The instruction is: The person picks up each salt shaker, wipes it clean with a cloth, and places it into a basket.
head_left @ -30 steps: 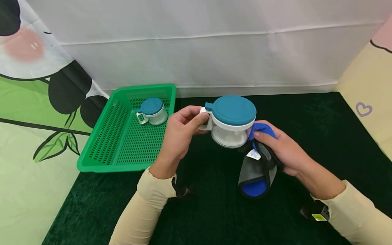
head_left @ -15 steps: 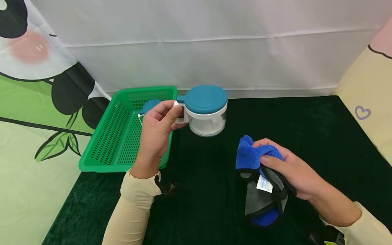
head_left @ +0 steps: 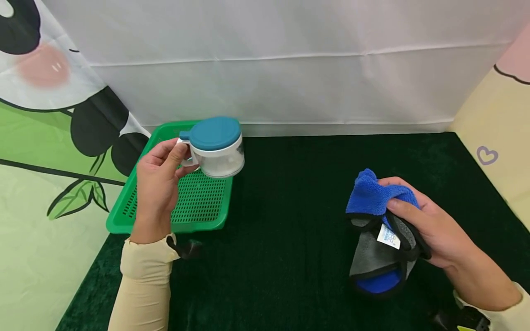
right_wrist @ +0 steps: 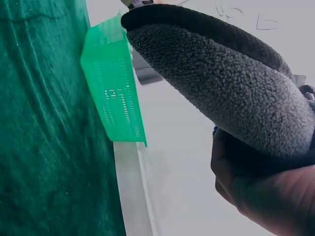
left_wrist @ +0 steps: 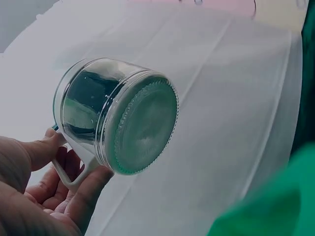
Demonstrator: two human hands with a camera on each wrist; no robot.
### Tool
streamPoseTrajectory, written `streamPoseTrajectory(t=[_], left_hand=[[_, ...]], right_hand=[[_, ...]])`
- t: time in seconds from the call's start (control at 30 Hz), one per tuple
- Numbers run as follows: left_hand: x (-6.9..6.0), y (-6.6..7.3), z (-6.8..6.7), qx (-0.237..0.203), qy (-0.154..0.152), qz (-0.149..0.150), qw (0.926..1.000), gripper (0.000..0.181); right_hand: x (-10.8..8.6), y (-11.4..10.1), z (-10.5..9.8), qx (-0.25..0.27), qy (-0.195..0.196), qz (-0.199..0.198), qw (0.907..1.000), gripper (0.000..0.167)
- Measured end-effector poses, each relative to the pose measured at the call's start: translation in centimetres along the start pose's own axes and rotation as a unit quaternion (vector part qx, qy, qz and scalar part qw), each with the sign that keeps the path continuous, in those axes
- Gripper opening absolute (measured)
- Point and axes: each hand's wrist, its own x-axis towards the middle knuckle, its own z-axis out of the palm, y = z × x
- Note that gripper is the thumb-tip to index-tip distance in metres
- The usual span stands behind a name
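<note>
My left hand (head_left: 159, 184) pinches the white handle of a clear jar (head_left: 221, 158) with a blue lid (head_left: 216, 133). The jar hangs upright above the back right part of a green basket (head_left: 207, 225). From below, the left wrist view shows the jar's ribbed glass base (left_wrist: 147, 125), with thumb and fingers around its handle (left_wrist: 74, 179). Over on the right, my right hand (head_left: 439, 230) grips a bunched blue and grey cloth (head_left: 372, 248) with black edging and a white tag. The smaller lidded jar in the basket is hidden behind the held jar and hand.
A dark green cloth (head_left: 281, 257) covers the table. Behind it stands a white fabric backdrop (head_left: 290, 92). Printed panels close off the left and right sides, the left panel (head_left: 58, 193) standing close to the basket.
My left hand has carried the jar leftward, away from the cloth and over the basket. The right hand has drawn the cloth to the right and towards me.
</note>
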Motion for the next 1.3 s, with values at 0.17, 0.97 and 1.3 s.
streamPoseTrajectory(t=[0.17,0.97,1.3], left_hand=[[-0.1,-0.4,-2.7,0.031,0.044,-0.036,0.9979,0.031],[1.0,-4.4,-8.6,0.403,-0.136,-0.187,0.8855,0.040],[0.9,-2.8,-9.4,0.529,-0.178,-0.199,0.8055,0.038]], right_hand=[[-0.4,-0.2,-0.3,0.032,-0.006,-0.023,0.9992,0.046],[-0.6,-0.4,-0.7,-0.001,0.054,-0.024,0.9982,0.044],[-1.1,-0.4,-0.8,-0.023,0.098,-0.021,0.9947,0.042]])
